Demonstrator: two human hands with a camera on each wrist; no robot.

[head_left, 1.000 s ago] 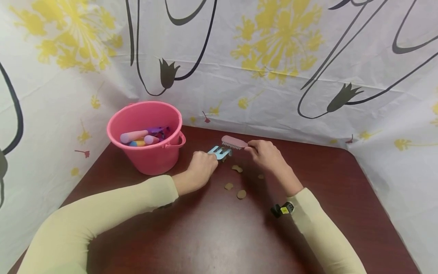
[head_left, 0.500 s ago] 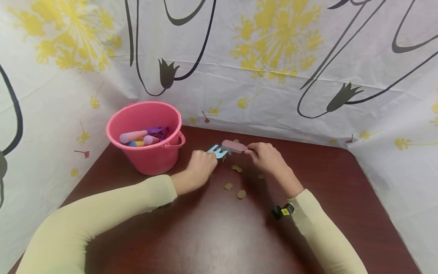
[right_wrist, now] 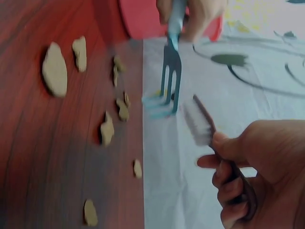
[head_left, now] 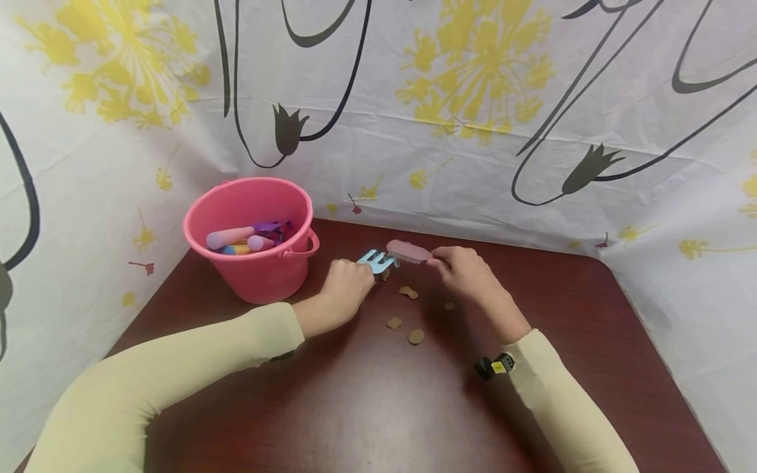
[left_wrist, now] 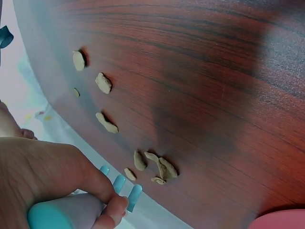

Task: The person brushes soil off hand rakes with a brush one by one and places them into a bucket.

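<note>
My left hand (head_left: 349, 287) grips a light blue toy garden fork (head_left: 376, 261) by its handle, tines pointing right over the far part of the table. In the left wrist view the handle's thick teal end (left_wrist: 50, 217) shows under the fingers. My right hand (head_left: 467, 270) holds a pink brush (head_left: 409, 250) by its handle, bristles facing down. The brush head overlaps the tine tips in the head view; the right wrist view has the bristles (right_wrist: 196, 125) beside the tines, a small gap between. Below lie several flat brown clay-like pieces (left_wrist: 104, 83).
A pink bucket (head_left: 269, 279) stands at the back left, with pink-ended handles (head_left: 230, 236) and purple items inside. Patterned white sheeting (head_left: 378, 164) hangs around the dark red-brown table (head_left: 367, 401).
My right hand has moved the brush down onto the fork's tines, then slightly right. The left hand with the fork has barely moved, and the pieces lie in the same places.
</note>
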